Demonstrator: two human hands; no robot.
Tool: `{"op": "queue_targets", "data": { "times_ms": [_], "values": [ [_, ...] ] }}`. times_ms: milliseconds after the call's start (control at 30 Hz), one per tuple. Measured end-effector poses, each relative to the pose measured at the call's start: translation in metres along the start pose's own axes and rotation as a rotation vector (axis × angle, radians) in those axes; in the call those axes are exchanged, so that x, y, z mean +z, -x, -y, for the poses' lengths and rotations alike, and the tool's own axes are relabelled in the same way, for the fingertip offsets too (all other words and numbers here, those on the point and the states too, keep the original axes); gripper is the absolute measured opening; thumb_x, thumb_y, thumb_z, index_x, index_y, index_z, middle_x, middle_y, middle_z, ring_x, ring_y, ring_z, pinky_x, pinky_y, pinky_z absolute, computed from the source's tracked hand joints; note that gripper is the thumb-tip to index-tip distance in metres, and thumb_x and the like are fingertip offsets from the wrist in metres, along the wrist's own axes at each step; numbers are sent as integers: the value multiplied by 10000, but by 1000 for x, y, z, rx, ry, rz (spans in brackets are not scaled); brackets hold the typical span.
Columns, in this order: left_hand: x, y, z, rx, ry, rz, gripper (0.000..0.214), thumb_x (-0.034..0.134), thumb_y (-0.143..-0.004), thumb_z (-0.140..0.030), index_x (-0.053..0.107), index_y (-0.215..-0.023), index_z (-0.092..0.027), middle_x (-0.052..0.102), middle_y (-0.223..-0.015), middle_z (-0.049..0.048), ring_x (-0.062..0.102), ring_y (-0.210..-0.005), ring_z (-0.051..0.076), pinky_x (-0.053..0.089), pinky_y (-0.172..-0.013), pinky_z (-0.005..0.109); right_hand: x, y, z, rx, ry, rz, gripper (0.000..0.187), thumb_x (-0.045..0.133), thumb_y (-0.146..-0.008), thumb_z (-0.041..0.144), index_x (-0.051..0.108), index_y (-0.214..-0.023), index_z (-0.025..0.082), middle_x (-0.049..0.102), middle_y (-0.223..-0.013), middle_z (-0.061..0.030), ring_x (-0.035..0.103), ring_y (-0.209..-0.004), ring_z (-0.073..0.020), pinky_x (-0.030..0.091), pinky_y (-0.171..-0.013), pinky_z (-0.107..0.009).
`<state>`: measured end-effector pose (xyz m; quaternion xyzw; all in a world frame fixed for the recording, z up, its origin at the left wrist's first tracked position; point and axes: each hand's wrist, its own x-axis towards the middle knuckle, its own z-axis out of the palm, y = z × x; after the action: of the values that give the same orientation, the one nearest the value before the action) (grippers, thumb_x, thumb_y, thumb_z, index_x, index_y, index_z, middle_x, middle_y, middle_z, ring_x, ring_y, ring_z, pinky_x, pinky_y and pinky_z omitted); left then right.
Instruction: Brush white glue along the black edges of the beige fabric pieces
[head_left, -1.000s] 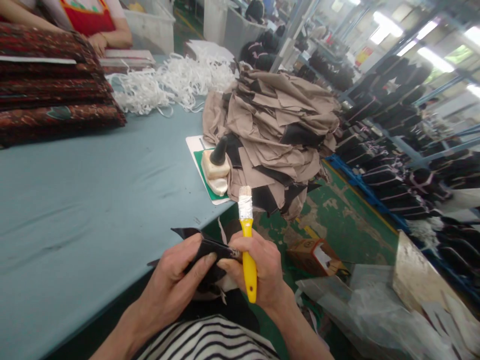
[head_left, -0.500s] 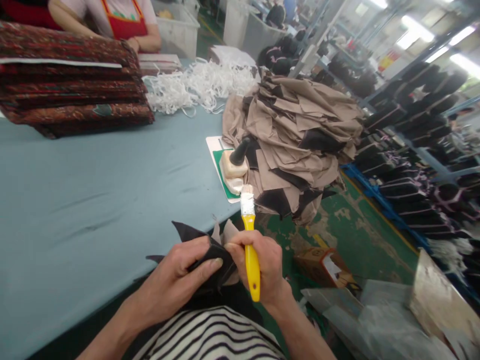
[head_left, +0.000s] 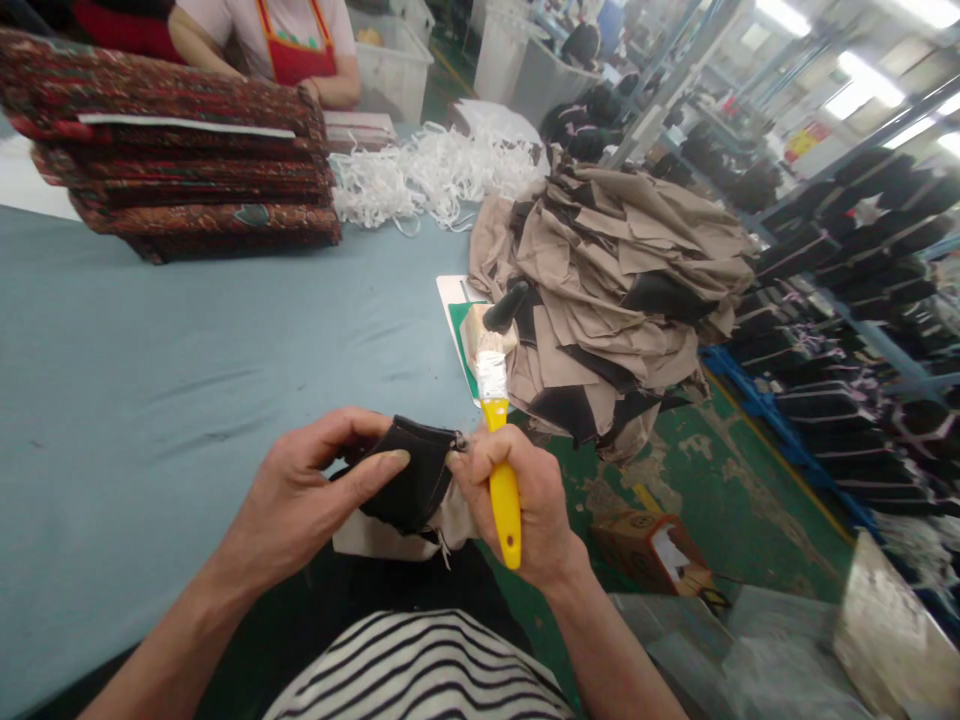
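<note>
My left hand (head_left: pixel 311 500) pinches the left side of a black fabric piece (head_left: pixel 412 475), which has a stitched edge and beige cloth hanging beneath it. My right hand (head_left: pixel 525 495) is closed around a yellow-handled paintbrush (head_left: pixel 504 500), its white-crusted bristles pointing away from me. The thumb and finger of that same hand also grip the right corner of the black piece. Beyond the bristles stands a whitish container (head_left: pixel 474 325) with a black nozzle, partly hidden by the brush, on a green and white board (head_left: pixel 450 290).
A heap of beige and black fabric pieces (head_left: pixel 607 270) lies at the table's right edge. Folded patterned textiles (head_left: pixel 217 170) and white strips (head_left: pixel 442 175) are at the back, near a person in a red apron (head_left: pixel 300 50). A cardboard box (head_left: pixel 637 540) sits on the green floor.
Both hands have turned and spread the black fabric, so its stitched face now shows flat. My left hand has moved left and the brush has risen slightly. The view has shifted left.
</note>
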<state>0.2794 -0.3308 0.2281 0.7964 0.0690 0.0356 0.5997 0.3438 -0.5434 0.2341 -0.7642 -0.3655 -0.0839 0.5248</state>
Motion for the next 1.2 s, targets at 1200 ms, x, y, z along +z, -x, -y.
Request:
{"op": "queue_targets", "data": {
  "times_ms": [1200],
  "values": [
    [47,15,34,-356,94,281,451,720,-901,-630,778,-783,-198,759,-770,28,665,-699,212,583,-593,225,-52,43,-79,495,-64,-306,443,352,-1127,539,626,-1219,203,669,-706,30,560,-574,-125,469,-580,-249]
  ]
}}
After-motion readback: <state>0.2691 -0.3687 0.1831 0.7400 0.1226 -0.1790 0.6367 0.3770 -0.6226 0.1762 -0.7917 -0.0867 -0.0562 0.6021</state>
